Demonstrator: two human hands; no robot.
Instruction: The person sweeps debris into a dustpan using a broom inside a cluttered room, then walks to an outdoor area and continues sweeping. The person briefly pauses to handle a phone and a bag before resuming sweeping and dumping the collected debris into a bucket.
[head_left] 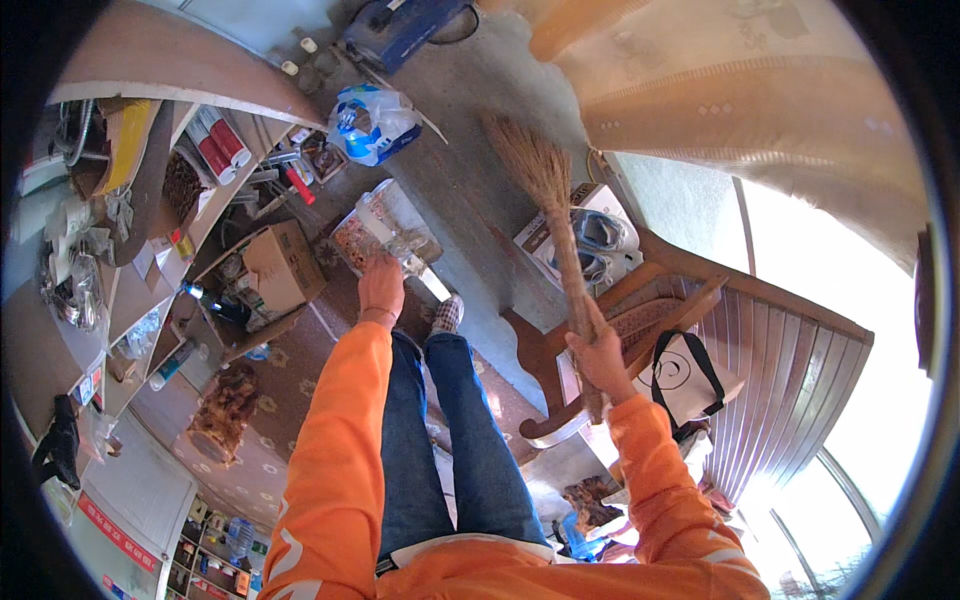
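Note:
My right hand (598, 358) is closed round the handle of a straw broom (562, 235). The broom slants up and away, its bristles spread beside the yellow curtain, above the floor. My left hand (381, 287) grips the near end of a pale, boxy, dustpan-like container (400, 212) with a reddish pattern and a white strip across it. The fingertips are partly hidden behind the hand, and I cannot make out what lies inside the container. My shoe (448, 314) is just right of that hand.
A wooden bench (780, 350) bearing a cloth bag (688, 378) stands at the right. Near it is a box (537, 240) with plastic-wrapped things on top. Cluttered shelves (125, 290) and a cardboard box (282, 265) line the left. A plastic bag (370, 125) lies ahead; a wood stump (222, 412) stands left.

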